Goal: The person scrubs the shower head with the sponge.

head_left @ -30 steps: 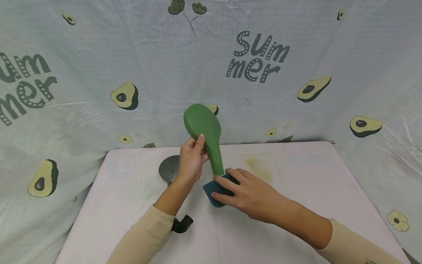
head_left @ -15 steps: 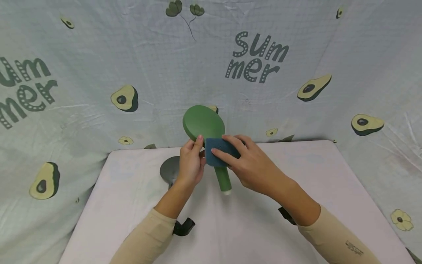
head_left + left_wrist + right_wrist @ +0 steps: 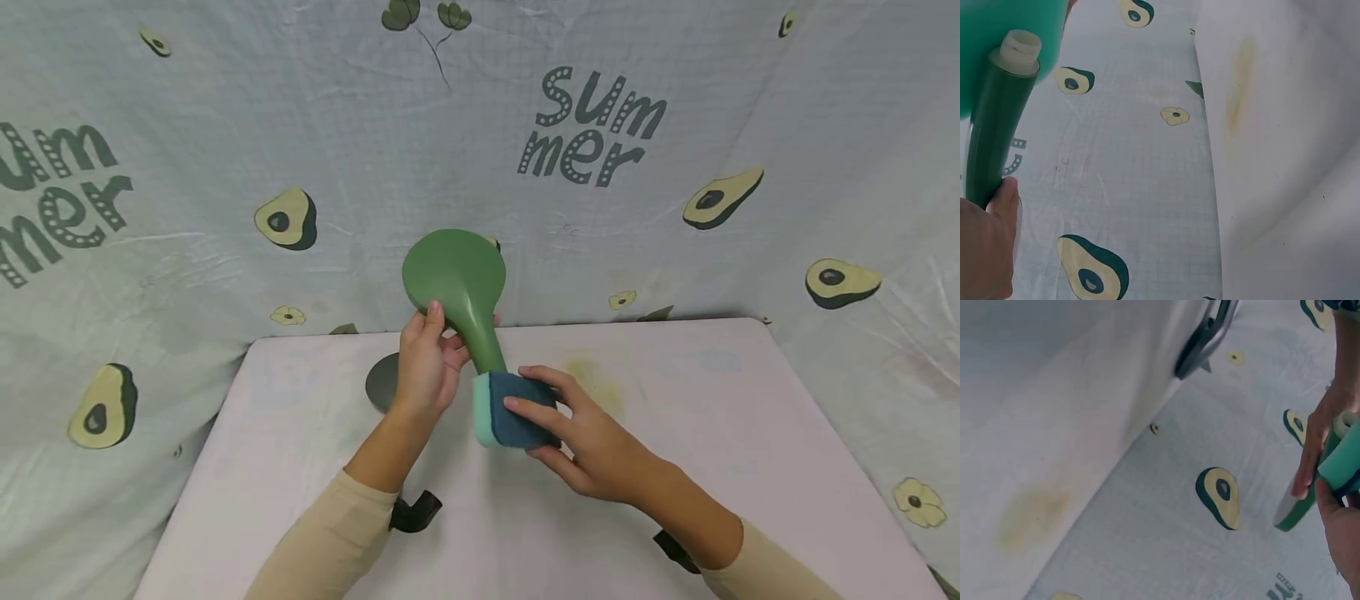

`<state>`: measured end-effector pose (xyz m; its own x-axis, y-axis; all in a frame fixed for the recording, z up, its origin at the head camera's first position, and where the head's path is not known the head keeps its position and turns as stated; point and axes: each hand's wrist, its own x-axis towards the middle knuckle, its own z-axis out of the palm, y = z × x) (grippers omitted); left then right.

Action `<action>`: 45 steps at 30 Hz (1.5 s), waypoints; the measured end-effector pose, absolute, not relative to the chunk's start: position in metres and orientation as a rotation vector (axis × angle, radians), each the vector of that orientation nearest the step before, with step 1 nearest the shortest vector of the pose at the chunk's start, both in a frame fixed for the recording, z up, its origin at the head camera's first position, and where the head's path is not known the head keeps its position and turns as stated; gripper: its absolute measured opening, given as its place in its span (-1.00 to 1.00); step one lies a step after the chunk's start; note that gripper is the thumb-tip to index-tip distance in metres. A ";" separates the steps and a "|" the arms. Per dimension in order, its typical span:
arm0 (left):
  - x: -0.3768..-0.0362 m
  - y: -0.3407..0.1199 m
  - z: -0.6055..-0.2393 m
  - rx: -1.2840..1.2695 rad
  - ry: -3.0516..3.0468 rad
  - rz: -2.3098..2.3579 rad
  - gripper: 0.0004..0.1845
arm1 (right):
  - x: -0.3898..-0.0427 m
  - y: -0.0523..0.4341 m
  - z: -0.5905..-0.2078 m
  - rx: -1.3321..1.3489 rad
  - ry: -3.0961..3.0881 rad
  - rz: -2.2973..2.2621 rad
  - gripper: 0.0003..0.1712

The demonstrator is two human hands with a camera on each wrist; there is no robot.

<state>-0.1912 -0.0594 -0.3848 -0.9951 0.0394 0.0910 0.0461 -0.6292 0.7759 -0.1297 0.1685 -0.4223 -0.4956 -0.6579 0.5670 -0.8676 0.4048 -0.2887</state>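
A fabric backdrop point(image 3: 450, 167) is hanging behind the far edge of the surface point(image 3: 750, 467). Above the surface, between its side edges, the left hand point(image 3: 427, 362) is holding the shower head point(image 3: 456, 265) — the broad end is pointing toward the far edge and overlapping the backdrop, while the handle point(image 3: 487, 348) is slanting toward the near edge. The right hand point(image 3: 588, 437), right of the handle, is gripping the sponge point(image 3: 523, 410), which is covering the handle's near end. Toward the far left corner a disc point(image 3: 380, 385) is lying on the surface, partly behind the left hand; nearer the front edge, a bent tube point(image 3: 418, 512) is sticking out right of the left forearm point(image 3: 390, 454). Another object point(image 3: 672, 548) is lying toward the near right corner — mostly under the right forearm point(image 3: 686, 504).
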 end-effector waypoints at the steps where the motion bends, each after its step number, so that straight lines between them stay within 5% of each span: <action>1: -0.191 -0.059 -0.385 -0.154 -1.337 -2.836 -0.50 | -0.132 0.167 -0.423 1.267 -2.322 0.860 -0.38; 11: -0.192 -0.051 -0.383 -0.089 -1.322 -2.902 -0.51 | -0.170 0.142 -0.405 0.857 -2.359 1.360 -0.17; 24: -0.194 -0.064 -0.379 -0.086 -1.198 -2.899 -0.47 | -0.130 0.167 -0.424 1.094 -2.436 1.834 -0.23; 27: -0.194 -0.065 -0.378 -0.081 -1.183 -2.893 -0.48 | -0.124 0.176 -0.432 1.186 -2.402 1.679 -0.20; 37: -0.195 -0.061 -0.382 0.050 -1.270 -2.843 -0.49 | -0.130 0.175 -0.421 1.324 -2.127 0.548 -0.62; 45: -0.195 -0.062 -0.389 0.135 -1.427 -2.747 -0.51 | -0.114 0.151 -0.420 1.395 -2.063 0.002 -0.34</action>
